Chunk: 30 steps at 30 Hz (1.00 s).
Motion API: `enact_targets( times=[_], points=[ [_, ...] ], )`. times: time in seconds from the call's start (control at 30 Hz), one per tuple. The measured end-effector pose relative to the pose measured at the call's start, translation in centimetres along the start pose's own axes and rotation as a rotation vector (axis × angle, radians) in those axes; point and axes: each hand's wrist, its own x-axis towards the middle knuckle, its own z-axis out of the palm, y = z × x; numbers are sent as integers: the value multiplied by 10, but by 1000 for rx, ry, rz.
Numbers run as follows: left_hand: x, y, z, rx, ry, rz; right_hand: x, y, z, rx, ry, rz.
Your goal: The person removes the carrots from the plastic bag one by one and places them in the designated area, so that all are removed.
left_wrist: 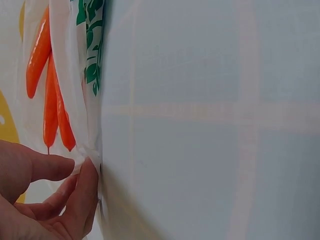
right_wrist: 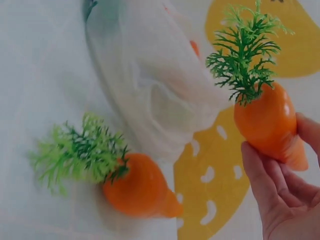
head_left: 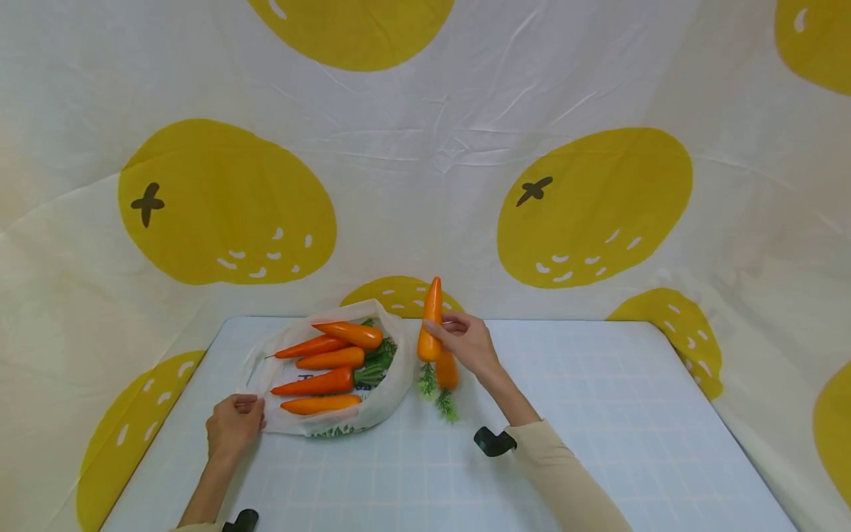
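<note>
Pale checked tabletop (head_left: 598, 421): white bag (head_left: 400, 377) of carrots (head_left: 330, 359), leafy-topped carrot (head_left: 448, 373) just beside.

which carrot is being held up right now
The raised carrot in the right hand, with its tip pointing up. The loose carrot beside the bag lies on the table, and the other carrots lie in the bag.

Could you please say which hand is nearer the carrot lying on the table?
The right hand: it holds another carrot close to the lying carrot; the left hand pinches the bag on its other side.
</note>
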Motion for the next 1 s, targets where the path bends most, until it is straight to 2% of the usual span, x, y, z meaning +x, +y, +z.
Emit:
enact_targets(
  times=[0.2, 0.67, 1.0],
  points=[
    [1, -2, 0, 5, -4, 9, -1, 14, -12, 12, 22, 47],
    [3, -4, 1, 3, -15, 28, -9, 58, -45, -80, 80, 156],
    [2, -5, 2, 8, 6, 33, -12, 83, -54, -161, 98, 202]
  ],
)
